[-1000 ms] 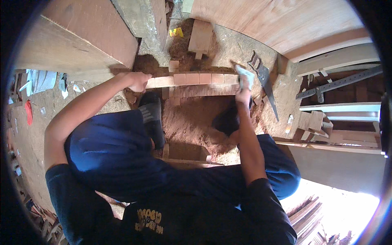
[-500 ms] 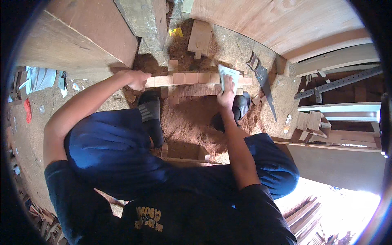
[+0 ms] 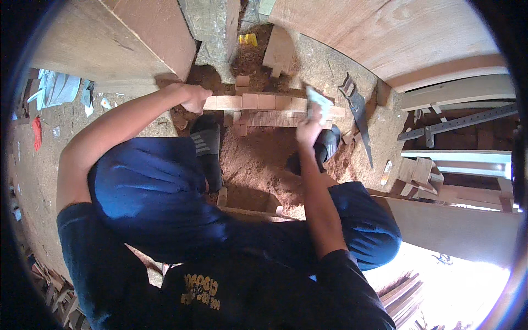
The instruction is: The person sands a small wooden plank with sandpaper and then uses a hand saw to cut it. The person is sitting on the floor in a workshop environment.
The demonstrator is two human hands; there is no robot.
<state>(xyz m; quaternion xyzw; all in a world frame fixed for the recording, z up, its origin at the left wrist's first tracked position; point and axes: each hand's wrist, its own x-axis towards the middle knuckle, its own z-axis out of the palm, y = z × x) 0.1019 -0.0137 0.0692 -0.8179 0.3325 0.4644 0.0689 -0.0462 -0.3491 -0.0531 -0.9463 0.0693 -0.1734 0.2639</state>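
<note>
Reddish wooden strip (image 3: 264, 102), crosscut into blocks; sawdust-ringed.

The wood strip (image 3: 264, 102) is pale reddish-tan, marked off in blocks, over rust-brown sawdust (image 3: 258, 159). The sanding pad (image 3: 319, 104) looks grey-white. The trousers (image 3: 154, 203) are bright blue, the shirt (image 3: 247, 297) dark navy with yellow print, and the sandals (image 3: 206, 146) black.

Sawdust-strewn floor (image 3: 264, 159) bears wooden strip (image 3: 258, 102) and handsaw (image 3: 357, 113).

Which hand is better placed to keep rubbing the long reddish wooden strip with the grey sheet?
Right. The right hand holds the grey sheet over the long reddish wooden strip; the left hand grips the strip's left end.
</note>
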